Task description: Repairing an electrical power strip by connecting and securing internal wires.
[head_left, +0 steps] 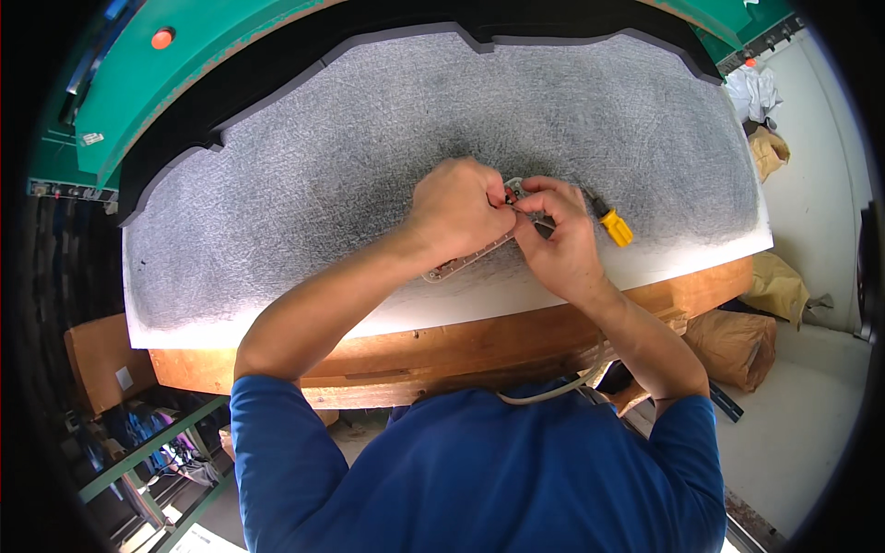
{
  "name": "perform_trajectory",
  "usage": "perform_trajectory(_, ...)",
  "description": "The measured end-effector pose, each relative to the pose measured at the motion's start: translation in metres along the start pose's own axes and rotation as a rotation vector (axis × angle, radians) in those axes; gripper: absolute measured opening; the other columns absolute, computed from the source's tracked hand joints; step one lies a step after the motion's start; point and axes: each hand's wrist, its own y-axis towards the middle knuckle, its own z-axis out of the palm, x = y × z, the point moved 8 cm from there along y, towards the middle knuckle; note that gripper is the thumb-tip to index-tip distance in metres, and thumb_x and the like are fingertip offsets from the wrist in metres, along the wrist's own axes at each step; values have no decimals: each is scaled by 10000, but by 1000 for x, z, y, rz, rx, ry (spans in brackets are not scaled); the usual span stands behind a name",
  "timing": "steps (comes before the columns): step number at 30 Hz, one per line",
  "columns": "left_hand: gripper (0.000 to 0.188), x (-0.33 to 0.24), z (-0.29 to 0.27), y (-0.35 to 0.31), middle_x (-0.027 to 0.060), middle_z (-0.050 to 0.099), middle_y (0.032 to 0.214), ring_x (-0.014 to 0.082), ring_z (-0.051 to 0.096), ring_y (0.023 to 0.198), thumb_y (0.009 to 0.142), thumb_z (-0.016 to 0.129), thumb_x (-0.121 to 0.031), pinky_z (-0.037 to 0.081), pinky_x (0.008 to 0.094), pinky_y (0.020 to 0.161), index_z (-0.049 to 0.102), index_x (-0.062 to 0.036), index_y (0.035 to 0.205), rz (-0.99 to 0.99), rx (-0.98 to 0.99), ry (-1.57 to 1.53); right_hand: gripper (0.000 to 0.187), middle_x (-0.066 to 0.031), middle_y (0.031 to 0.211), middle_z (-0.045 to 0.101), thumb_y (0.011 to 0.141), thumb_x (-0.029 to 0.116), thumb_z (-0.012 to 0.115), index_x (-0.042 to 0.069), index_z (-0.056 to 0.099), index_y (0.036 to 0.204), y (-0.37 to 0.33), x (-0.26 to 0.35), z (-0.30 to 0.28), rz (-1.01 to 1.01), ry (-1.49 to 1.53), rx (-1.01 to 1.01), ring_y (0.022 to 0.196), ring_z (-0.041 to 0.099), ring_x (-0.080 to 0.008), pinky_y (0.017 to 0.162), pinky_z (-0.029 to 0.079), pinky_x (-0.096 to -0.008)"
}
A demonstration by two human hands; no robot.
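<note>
A long, narrow pale plastic casing [472, 259], like an opened power strip, lies slantwise on the worktop under my hands. Small red and dark parts show at its far end. My left hand [461, 207] is closed over the casing, fingers curled beside those parts; what they pinch is hidden. Opposite it, my right hand [562, 235] has thumb and forefinger together at the same end, on something too small to make out. A pale cable [562, 392] hangs over the table's near edge below my right forearm. Right of my right hand lies a screwdriver [615, 227] with a yellow handle.
The worktop [323, 184] has a scuffed grey surface and a wooden front edge [442, 347]. Behind it stands a green machine frame [207, 55] with black edging. Brown paper bags [733, 346] sit on the floor at the right, a cardboard box [109, 362] at the left.
</note>
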Motion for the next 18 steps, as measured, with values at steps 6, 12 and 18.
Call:
perform_trajectory(6,139,-1,4,-5,110,650,835,283,663,774,699,736,-159,533,387,709,674,-46,752,25,-128,-32,173,-176,1156,628,760,-7,722,36,663,917,-1,-6,3,28,14,23,1035,564,-358,903,460,-421)
perform_trajectory(12,144,7,6,-4,114,676,817,247,682,753,716,730,-129,545,354,699,699,-20,804,12,-86,-130,197,-209,1254,580,764,10,731,44,669,947,-4,-5,7,92,35,51,1208,492,-414,1029,403,-465)
perform_trajectory(18,166,12,6,-2,125,699,794,202,677,723,750,715,-105,540,327,672,720,19,861,-16,-20,-196,191,-350,1417,429,796,37,726,58,681,981,-8,-8,9,129,-20,55,1384,330,-508,1121,309,-536)
